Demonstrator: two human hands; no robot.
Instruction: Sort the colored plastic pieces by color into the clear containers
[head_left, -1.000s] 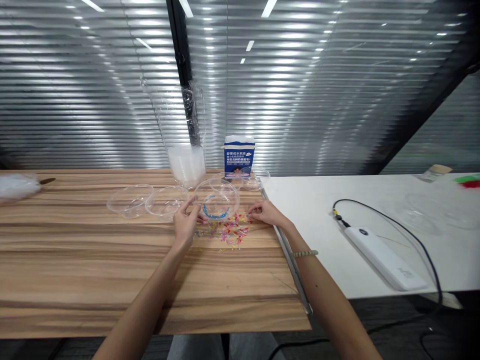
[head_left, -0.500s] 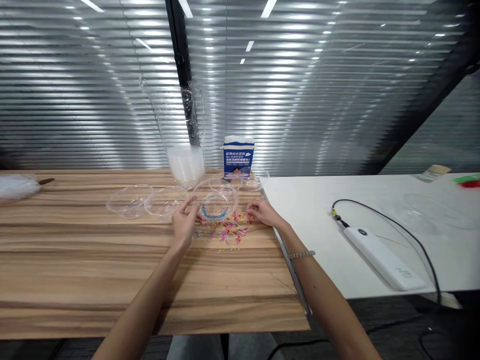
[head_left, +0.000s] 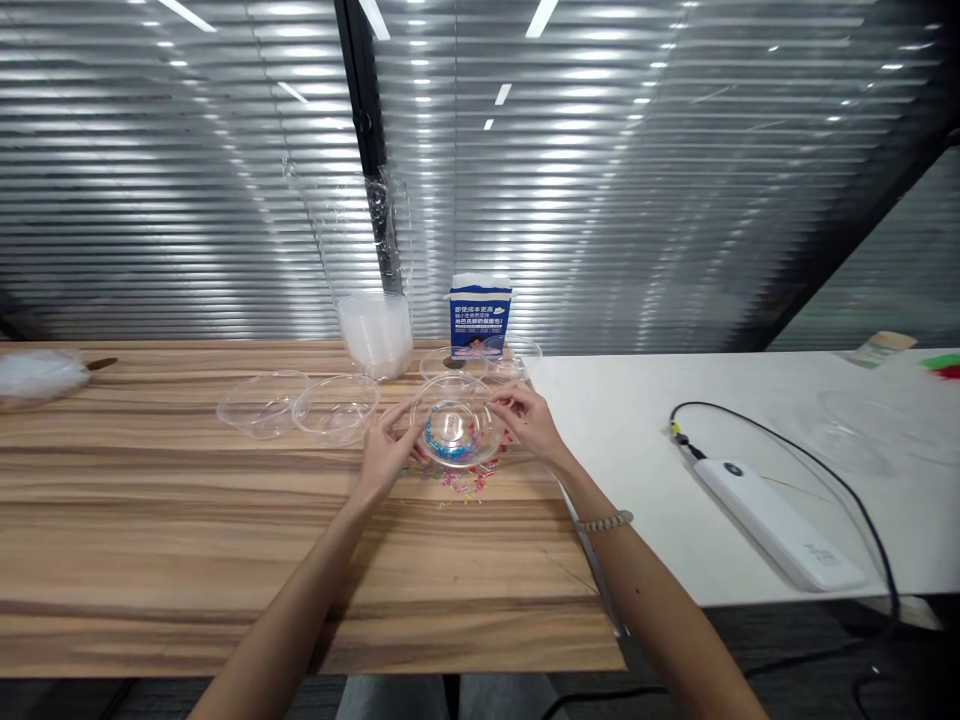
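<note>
A clear plastic bowl (head_left: 459, 462) is held just above the wooden table, with blue beads (head_left: 442, 447) gathered along its lower left inside. My left hand (head_left: 390, 447) grips its left side, thumb at the rim and fingers reaching beneath. On the opposite side, my right hand (head_left: 525, 415) has its thumb and forefinger closed at the rim; whether a small bead is also between them is too small to see. Loose red, pink and yellow beads (head_left: 469, 487) are scattered on the table below and in front of the bowl, partly hidden by it.
Two clear bowls (head_left: 335, 425) stand to the left and more (head_left: 517, 350) behind. A stack of clear containers (head_left: 376, 335) and a blue paper bag (head_left: 480, 318) are at the back. On the white table (head_left: 622, 480) lies a white power bank (head_left: 776, 525) with a black cable.
The bowl has moved right and toward me, over the scattered beads, carried by my left hand. My right hand has risen from the beads to the bowl's right rim.
</note>
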